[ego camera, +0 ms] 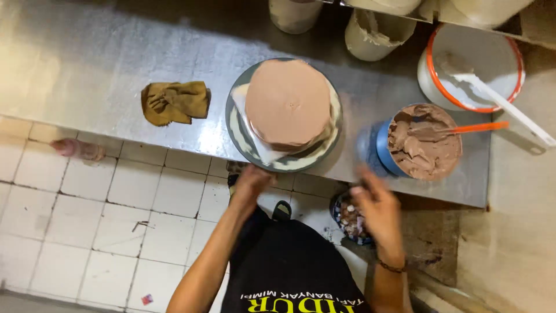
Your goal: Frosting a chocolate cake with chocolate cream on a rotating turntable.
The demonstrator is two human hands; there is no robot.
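- Hidden or unclear: the right hand [379, 211] is smeared by motion blur below the counter edge; its fingers appear loosely spread and hold nothing, though their exact pose cannot be told.
- The left hand [250, 184] sits at the near rim of the turntable [238, 132]; its fingertips are tucked toward that rim, and whether they are together, apart or touching it cannot be told.
- Three pale tubs at the top edge are cut off by the frame, one of them [373, 35] smeared with cream; their contents are not visible.
- A patterned bowl [349, 219] below the counter is partly covered by the right hand.
- The cake [288, 104], round and coated in smooth pinkish-brown frosting, stands upright at the centre of the turntable on the steel counter [87, 64]; being circular seen from above, it shows no long axis, and its flat top faces the camera.
- Containers: a blue tub [381, 152] holds brown chocolate cream with an orange-handled spatula [478, 127] lying in it, handle pointing right.
- A white bucket with an orange rim [515, 49] holds white cream and a white scraper [504, 107], whose handle runs out toward the lower right.
- A crumpled mustard-brown cloth [175, 102] lies on the counter, left of the turntable and apart from it.
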